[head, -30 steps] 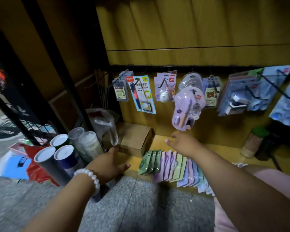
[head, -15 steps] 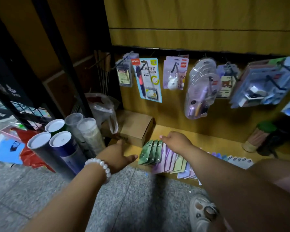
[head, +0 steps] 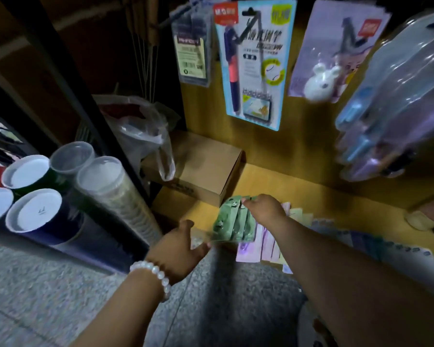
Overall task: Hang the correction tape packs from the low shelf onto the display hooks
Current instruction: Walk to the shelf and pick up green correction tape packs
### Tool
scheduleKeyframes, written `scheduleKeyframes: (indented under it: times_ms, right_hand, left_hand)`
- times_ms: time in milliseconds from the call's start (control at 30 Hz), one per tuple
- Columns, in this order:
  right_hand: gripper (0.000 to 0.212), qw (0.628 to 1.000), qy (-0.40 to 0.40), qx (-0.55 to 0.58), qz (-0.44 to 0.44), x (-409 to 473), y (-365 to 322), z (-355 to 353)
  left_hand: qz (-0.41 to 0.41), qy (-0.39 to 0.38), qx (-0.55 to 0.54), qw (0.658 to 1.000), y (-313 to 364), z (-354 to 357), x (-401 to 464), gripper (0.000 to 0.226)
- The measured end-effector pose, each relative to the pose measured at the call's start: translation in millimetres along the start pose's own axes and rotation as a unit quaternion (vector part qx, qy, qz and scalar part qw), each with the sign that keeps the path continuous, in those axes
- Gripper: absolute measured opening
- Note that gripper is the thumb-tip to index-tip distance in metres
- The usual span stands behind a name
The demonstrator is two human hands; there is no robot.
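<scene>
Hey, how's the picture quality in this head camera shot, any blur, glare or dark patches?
Head view: dim overall, the upper left almost black; motion blur smears the clear lilac blister packs on the right; faint glare streaks their plastic; wide-angle bending at the edges; the right hand on the green panda-print packs is reasonably sharp.

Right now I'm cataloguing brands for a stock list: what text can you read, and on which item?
"M&G": red corner label of the blue pen pack.
Other print on that pack: blurred.
Dark pack label and barcode: unreadable.
Lilac bunny pack red tag: unreadable.
Small mark on a white tube lid: illegible.
</scene>
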State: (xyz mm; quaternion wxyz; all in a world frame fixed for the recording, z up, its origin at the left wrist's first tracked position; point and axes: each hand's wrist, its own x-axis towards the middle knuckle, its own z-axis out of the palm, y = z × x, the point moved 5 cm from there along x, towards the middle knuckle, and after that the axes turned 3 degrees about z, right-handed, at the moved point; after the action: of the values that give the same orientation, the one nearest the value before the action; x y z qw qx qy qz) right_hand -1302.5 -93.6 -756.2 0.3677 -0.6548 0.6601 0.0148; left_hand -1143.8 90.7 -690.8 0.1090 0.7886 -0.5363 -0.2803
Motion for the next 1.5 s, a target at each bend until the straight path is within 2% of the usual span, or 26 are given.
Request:
scheduleKeyframes:
  times_ms: [167,400,467,567,634,667,767,934,1034,1100,1134,1234,1300,1334,1400,1434,1500]
  right_hand:
    - [0.048,0.997,0.019,0.043,0.056,37,8,20]
    - [0.049,0.994,0.054,0.029,0.094,60,-9,33]
    - [0.045,0.991,0.037,0.041,0.123,68,-6,41]
    - [0.052,0.977,-0.029,0.115,0.178,76,3,54]
    - [0.033,0.962,-0.086,0.174,0.192,72,2,54]
    - [0.025,0.958,-0.103,0.186,0.193,66,1,50]
    - [0.022,0.952,-0.088,0.254,0.147,51,1,32]
    - [0.027,0.948,-0.096,0.285,0.101,4,-2,8]
    - [0.016,0.929,-0.176,0.308,0.104,-18,-2,8]
    - [0.013,0.900,-0.241,0.346,0.109,-30,-1,12]
    - [0.018,0.884,-0.271,0.365,0.109,-36,-3,15]
    - [0.025,0.850,-0.320,0.402,0.113,-49,-9,23]
    - [0.022,0.847,-0.333,0.398,0.116,-52,-9,29]
    - [0.020,0.848,-0.338,0.393,0.113,-52,-9,32]
    - [0.016,0.865,-0.314,0.376,0.105,-48,-9,33]
    - [0.018,0.884,-0.273,0.365,0.102,-42,-8,32]
    - [0.025,0.921,-0.135,0.353,0.095,-21,0,24]
  left_hand:
    - [-0.022,-0.026,-0.008,0.999,-22,18,24,0.069]
    - [-0.020,-0.038,-0.010,0.999,-29,35,36,0.066]
    - [-0.023,-0.039,-0.004,0.999,-31,37,37,0.065]
    - [-0.030,-0.047,-0.006,0.998,-33,36,39,0.062]
    - [-0.039,-0.049,-0.020,0.998,-33,35,38,0.061]
    - [-0.046,-0.050,-0.031,0.997,-32,34,38,0.062]
    - [-0.061,-0.045,-0.068,0.995,-31,33,37,0.062]
    - [-0.096,0.008,-0.178,0.979,-27,25,35,0.070]
    - [-0.126,-0.005,-0.298,0.946,-21,30,29,0.089]
    - [-0.143,-0.036,-0.426,0.893,-17,39,25,0.102]
    - [-0.139,-0.055,-0.477,0.866,-16,45,24,0.098]
    - [-0.109,-0.093,-0.589,0.795,-4,53,16,0.044]
    - [-0.116,-0.113,-0.648,0.744,1,59,11,0.035]
    - [-0.118,-0.111,-0.664,0.730,0,62,12,0.034]
    - [-0.129,-0.094,-0.671,0.724,-2,64,16,0.033]
    - [-0.138,-0.083,-0.670,0.725,-4,65,19,0.032]
    - [-0.148,-0.071,-0.670,0.724,-9,68,24,0.033]
